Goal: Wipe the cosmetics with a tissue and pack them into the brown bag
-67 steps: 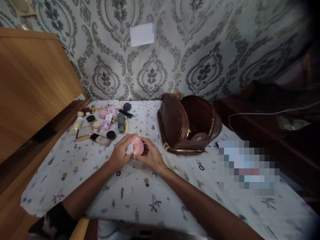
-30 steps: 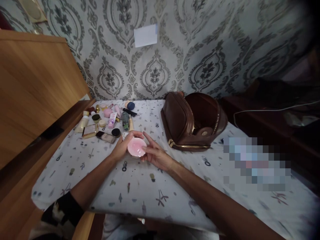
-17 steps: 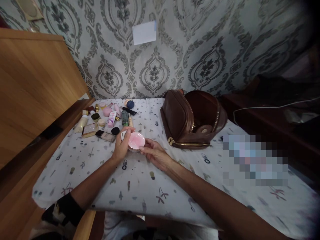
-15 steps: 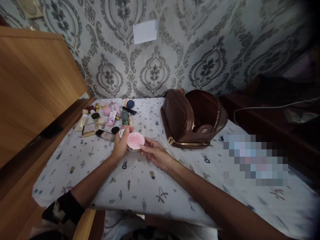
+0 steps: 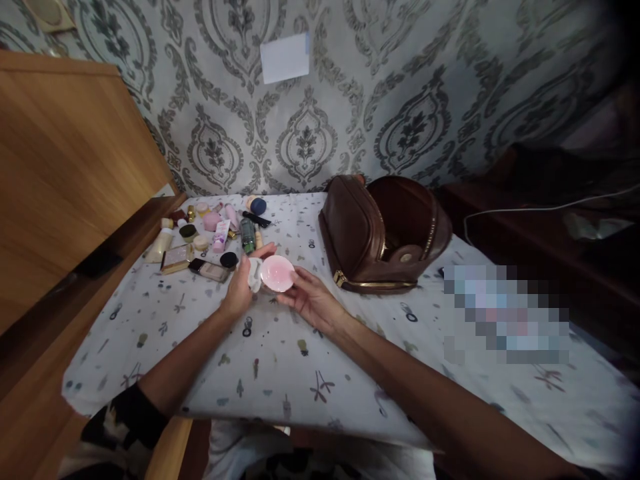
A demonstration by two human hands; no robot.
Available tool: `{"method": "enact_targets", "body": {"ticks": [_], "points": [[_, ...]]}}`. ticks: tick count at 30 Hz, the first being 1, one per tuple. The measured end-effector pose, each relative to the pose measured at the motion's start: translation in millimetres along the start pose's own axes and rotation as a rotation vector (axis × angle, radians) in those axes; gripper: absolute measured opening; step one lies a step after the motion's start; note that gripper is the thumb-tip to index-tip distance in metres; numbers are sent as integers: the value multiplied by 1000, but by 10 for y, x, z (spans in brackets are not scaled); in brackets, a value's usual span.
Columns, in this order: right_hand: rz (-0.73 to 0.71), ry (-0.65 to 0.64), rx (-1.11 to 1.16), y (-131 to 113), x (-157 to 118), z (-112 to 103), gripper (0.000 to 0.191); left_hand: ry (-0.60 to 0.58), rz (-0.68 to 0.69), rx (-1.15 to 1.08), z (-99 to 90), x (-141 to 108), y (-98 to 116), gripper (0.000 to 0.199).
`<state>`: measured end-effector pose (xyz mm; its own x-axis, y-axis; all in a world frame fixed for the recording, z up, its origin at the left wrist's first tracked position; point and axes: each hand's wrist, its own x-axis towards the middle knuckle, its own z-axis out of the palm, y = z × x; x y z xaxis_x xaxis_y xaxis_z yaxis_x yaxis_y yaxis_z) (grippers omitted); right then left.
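Note:
In the head view my right hand [image 5: 317, 303] grips a small round pink jar [image 5: 278, 274] by its right edge, its glossy pink inside tipped up towards me. My left hand [image 5: 240, 285] is closed on a white rounded piece [image 5: 255, 275] that looks like a lid, though its exact kind is unclear. Jar and white piece are side by side above the patterned cloth [image 5: 200, 360]. Just beyond my left hand lie a black round cap [image 5: 229, 259] and a foundation bottle [image 5: 210, 270].
Several cosmetics, among them a pink-and-white tube [image 5: 221, 236] and a green bottle [image 5: 247, 235], lie at the back left. A brown leather bag [image 5: 353, 233] stands unzipped at the back right. A blurred patch [image 5: 505, 313] covers something on the right. Wooden furniture [image 5: 75, 167] borders the left.
The pink jar has moved slightly right and up with my right hand, apart from my left fingers. More of the white piece now shows in my left hand. The view has shifted a little.

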<state>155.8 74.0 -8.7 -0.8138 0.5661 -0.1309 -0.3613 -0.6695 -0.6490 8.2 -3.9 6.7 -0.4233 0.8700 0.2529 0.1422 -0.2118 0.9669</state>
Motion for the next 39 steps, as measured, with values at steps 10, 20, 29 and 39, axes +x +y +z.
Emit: {"method": "enact_targets", "body": {"ticks": [10, 20, 29, 39], "points": [[-73, -97, -344, 79, -64, 34, 66, -112, -15, -89, -47, -14, 95, 59], [-237, -20, -514, 106, -9, -2, 41, -76, 23, -149, -67, 74, 70, 55], [-571, 16, -954, 24, -103, 32, 26, -144, -121, -48, -9, -11, 36, 47], [-553, 16, -1117, 97, -69, -44, 49, 14, 25, 231, 37, -77, 71, 41]]}}
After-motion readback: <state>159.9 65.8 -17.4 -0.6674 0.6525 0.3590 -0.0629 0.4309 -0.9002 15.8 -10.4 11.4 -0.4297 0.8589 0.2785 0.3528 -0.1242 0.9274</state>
